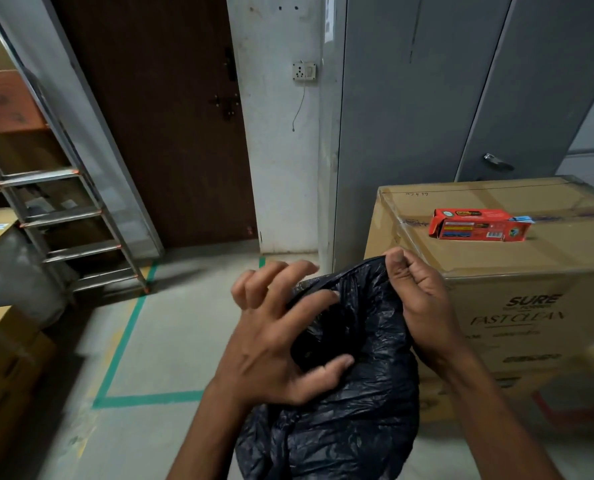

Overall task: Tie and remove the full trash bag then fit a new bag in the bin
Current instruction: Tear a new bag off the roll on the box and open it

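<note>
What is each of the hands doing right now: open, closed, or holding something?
Left hand: open, fingers spread, thumb touching the black trash bag.
Right hand: closed, pinching the bag's top edge.

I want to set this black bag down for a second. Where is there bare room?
Bare floor lies inside the green tape, between the ladder and the cardboard box. The box top left of the red carton is also free. The left edge is crowded with stacked cartons. The right hand pinches the black bag.

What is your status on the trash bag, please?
Right hand pinching top of black bag. Left hand spread, fingertips on bag. Cardboard box close on right.
</note>
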Demonstrator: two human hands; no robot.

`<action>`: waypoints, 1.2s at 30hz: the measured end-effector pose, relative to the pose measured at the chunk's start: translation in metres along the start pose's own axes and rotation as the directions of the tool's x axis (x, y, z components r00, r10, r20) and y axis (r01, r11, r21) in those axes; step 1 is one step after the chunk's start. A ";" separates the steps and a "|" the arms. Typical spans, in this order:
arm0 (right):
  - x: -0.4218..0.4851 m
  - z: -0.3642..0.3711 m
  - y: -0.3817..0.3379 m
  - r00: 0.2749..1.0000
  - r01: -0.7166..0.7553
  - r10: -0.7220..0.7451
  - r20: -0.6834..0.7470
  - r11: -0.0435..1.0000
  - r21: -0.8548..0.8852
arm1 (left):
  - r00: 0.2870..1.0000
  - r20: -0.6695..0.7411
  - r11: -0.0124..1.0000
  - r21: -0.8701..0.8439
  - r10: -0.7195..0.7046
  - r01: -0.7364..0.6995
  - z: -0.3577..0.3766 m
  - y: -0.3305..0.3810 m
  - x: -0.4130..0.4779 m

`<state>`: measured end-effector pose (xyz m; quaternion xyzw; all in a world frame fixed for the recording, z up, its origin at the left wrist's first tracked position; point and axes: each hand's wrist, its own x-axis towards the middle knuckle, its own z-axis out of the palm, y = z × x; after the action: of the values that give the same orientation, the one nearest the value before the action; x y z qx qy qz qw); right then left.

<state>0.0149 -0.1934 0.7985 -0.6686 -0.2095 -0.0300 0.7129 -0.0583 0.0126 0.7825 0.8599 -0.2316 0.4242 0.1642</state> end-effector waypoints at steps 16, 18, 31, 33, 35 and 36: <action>-0.004 -0.024 0.034 0.994 0.089 -0.107 0.007 0.788 -0.609 | 0.788 -0.014 0.664 -0.549 -0.615 0.508 0.023 0.009 0.051; -0.007 -0.020 0.031 0.985 0.108 -0.170 -0.026 0.731 -0.674 | 0.824 -0.012 0.724 -0.484 -0.566 0.491 0.028 0.010 0.054; -0.018 0.026 -0.030 0.940 0.247 -0.321 -0.117 0.875 -0.415 | 0.877 0.022 0.773 -0.463 -0.479 0.434 0.015 0.021 0.059; -0.016 0.019 -0.030 0.934 0.256 -0.346 -0.092 0.825 -0.503 | 0.904 0.047 0.821 -0.401 -0.424 0.406 0.007 0.015 0.058; -0.013 0.011 -0.031 0.935 0.245 -0.345 -0.077 0.790 -0.562 | 0.929 0.078 0.893 -0.257 -0.362 0.369 -0.003 0.007 0.055; -0.012 0.007 -0.031 0.940 0.234 -0.333 -0.078 0.792 -0.564 | 0.932 0.098 0.917 -0.171 -0.348 0.360 -0.007 0.002 0.055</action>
<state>-0.0078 -0.1930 0.8241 -0.7996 -0.2277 -0.2532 0.4947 -0.0345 -0.0007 0.8311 0.8819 -0.1161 0.3354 0.3102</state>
